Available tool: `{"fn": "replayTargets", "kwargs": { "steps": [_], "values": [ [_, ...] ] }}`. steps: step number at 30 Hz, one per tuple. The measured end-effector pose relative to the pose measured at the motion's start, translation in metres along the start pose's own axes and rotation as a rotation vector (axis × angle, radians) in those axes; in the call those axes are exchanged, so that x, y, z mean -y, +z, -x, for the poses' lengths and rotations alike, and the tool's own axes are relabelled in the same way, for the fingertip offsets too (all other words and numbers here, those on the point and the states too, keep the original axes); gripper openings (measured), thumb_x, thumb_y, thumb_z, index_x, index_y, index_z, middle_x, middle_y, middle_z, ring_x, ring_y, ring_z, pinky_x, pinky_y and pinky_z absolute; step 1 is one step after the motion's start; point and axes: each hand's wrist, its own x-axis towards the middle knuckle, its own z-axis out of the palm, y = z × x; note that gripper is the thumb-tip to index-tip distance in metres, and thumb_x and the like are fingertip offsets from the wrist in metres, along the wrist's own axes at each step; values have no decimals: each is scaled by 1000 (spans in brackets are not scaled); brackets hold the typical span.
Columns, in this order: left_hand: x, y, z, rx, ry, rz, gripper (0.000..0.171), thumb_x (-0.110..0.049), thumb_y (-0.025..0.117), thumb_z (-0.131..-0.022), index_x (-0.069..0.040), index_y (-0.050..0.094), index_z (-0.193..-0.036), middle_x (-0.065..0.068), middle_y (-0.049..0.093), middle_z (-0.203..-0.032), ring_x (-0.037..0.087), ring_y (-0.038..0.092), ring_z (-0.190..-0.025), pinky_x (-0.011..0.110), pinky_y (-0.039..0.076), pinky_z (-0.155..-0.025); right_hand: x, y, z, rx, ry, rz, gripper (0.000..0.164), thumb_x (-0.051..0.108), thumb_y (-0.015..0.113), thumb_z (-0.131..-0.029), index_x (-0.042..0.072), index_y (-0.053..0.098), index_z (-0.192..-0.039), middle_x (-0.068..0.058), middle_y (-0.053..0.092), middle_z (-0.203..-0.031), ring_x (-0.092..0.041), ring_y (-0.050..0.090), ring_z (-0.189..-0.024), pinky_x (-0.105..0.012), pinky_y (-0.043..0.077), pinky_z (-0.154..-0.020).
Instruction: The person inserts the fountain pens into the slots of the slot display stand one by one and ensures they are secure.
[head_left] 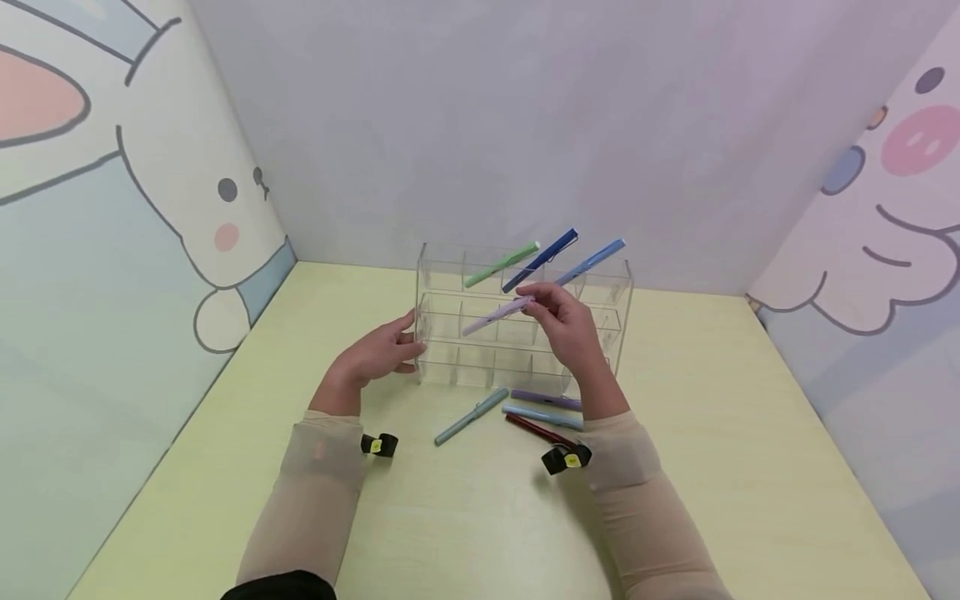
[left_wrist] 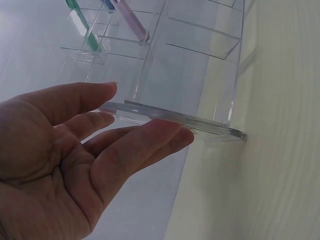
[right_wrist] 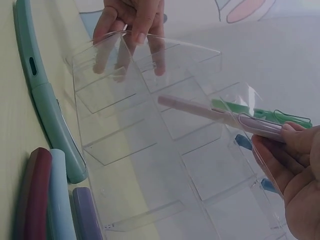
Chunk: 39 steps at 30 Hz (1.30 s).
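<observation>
A clear acrylic pen rack [head_left: 474,357] with rows of compartments stands on the table. At its left side my left hand [head_left: 377,348] grips the side panel, the thumb on one face and fingers behind it. My right hand [head_left: 567,327] pinches a pale lilac pen [head_left: 497,317] near its clip end, in front of the middle row, the other end pointing down and left. Up in the top row lean a green pen [head_left: 501,266], a dark blue pen [head_left: 539,262] and a light blue pen [head_left: 594,259].
In front of the rack lie a teal pen [head_left: 471,417], a purple pen [head_left: 545,400], a pale blue pen [head_left: 542,416] and a dark red pen [head_left: 536,429], the last three close together under the right wrist. Behind the rack rises a plain wall [head_left: 480,125].
</observation>
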Motion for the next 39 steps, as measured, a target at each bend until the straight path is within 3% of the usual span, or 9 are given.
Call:
{"fn": "replayTargets", "kwargs": {
  "steps": [4, 8, 13, 20, 26, 29, 33, 36, 39],
  "values": [
    [1, 1, 0, -2, -15, -5, 77, -20, 53, -103, -32, 1, -159, 22, 41, -150, 37, 50, -132, 49, 46, -105, 1, 0, 2, 10, 21, 64, 26, 7, 57, -99, 0, 64, -123, -17, 68, -112, -32, 65, -99, -30, 57, -84],
    [0, 1, -1, -7, -8, -12, 77, -19, 53, -103, -29, 2, -159, 23, 41, -149, 37, 49, -133, 48, 48, -103, 1, -1, 2, 14, 11, 102, 26, 8, 59, -99, 2, 65, -123, -15, 68, -111, -23, 62, -93, -13, 49, -74],
    [-1, 0, 0, -1, -1, -10, 77, -19, 52, -103, -27, 1, -159, 25, 40, -150, 39, 48, -133, 47, 49, -102, 0, -1, 3, 16, 0, 116, 27, 9, 59, -98, 1, 65, -124, -15, 69, -110, -24, 63, -95, -12, 50, -76],
    [-1, 0, 0, -2, 2, -6, 77, -18, 52, -103, -28, 0, -159, 24, 41, -149, 39, 47, -134, 48, 49, -103, -22, -17, -4, -32, -79, 78, 32, 23, 61, -99, 12, 64, -129, -9, 69, -119, -15, 66, -107, -17, 55, -86],
    [1, 1, -2, -1, -5, -4, 77, -20, 52, -103, -30, 0, -159, 23, 40, -150, 38, 47, -134, 49, 48, -104, 6, -50, 8, -123, -152, 58, 25, 13, 61, -98, 5, 65, -122, -15, 69, -114, -11, 67, -101, -18, 56, -85],
    [1, 2, -3, -1, -2, -6, 76, -20, 51, -103, -30, 0, -159, 24, 40, -150, 38, 47, -134, 48, 49, -103, 18, -71, 22, -47, -135, 236, 24, 17, 60, -99, 9, 66, -120, -9, 70, -110, -8, 66, -96, -16, 54, -83],
    [-1, 2, -3, -12, -4, 4, 74, -18, 51, -103, -32, 4, -159, 24, 42, -148, 38, 47, -134, 47, 51, -100, 26, -95, 41, 135, -23, 483, 28, 29, 58, -100, 15, 64, -124, 0, 69, -112, -12, 65, -97, -28, 56, -85],
    [-3, 1, -2, -13, -17, 1, 74, -19, 52, -103, -34, 5, -158, 22, 42, -148, 37, 47, -134, 46, 51, -101, 29, -105, 53, 233, 70, 536, 31, 35, 57, -100, 17, 62, -125, 0, 67, -117, -20, 66, -103, -43, 56, -88],
    [-3, 0, -1, -6, -16, -4, 74, -19, 51, -104, -35, 4, -158, 22, 40, -150, 38, 46, -135, 47, 50, -102, 31, -107, 63, 329, 125, 558, 31, 37, 58, -99, 18, 62, -122, 0, 66, -118, -21, 66, -105, -45, 56, -89]
  ]
}}
